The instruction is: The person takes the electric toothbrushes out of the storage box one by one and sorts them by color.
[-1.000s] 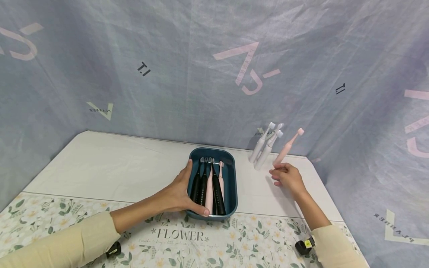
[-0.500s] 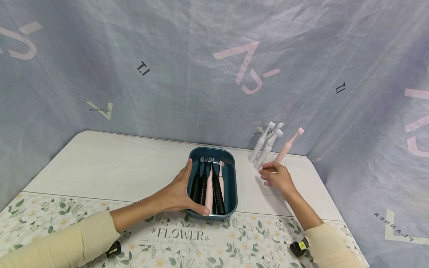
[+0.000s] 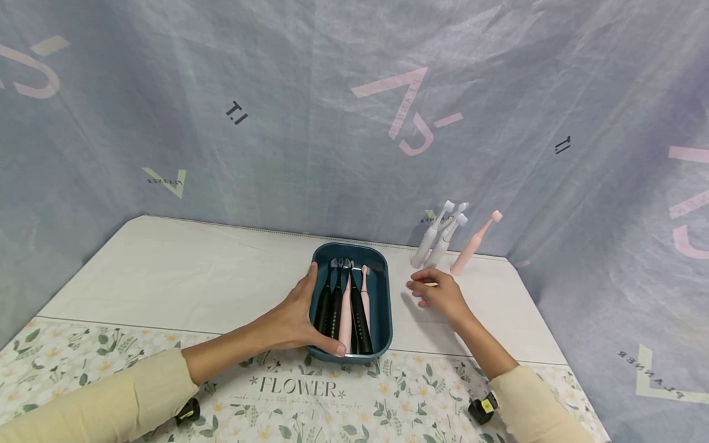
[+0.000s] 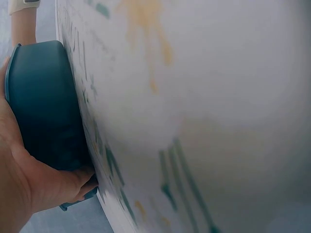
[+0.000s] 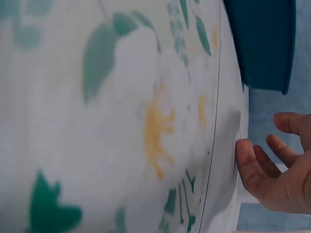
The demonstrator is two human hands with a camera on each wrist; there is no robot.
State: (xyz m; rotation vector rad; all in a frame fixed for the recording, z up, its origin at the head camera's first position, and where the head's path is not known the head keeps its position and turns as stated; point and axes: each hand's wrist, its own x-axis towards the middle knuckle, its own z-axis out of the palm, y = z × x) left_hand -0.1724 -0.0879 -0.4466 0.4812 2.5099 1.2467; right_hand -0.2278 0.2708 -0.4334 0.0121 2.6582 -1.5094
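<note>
My left hand [image 3: 296, 317] grips a dark teal storage bin [image 3: 390, 314] by its left side, with the thumb over the near rim. Side by side in the bin lie several black electric toothbrushes [image 3: 361, 323] and pink electric toothbrushes [image 3: 346, 320], heads toward the far end. The left wrist view shows the hand wrapped around the outer wall of the bin [image 4: 43, 102]. My right hand [image 3: 440, 296] hovers just right of the bin, fingers loosely bent and holding nothing. Behind it stand white electric toothbrushes [image 3: 426, 246], and one pink electric toothbrush [image 3: 468, 253] stands to their right.
The white back part of the table [image 3: 194, 271] meets a floral cloth [image 3: 310, 400] printed with FLOWER at the front. A grey-blue curtain [image 3: 277, 154] hangs close behind the table and along both sides.
My right hand has moved left from the standing pink toothbrush, past the front of the white ones, toward the bin. The left hand and bin have not moved.
</note>
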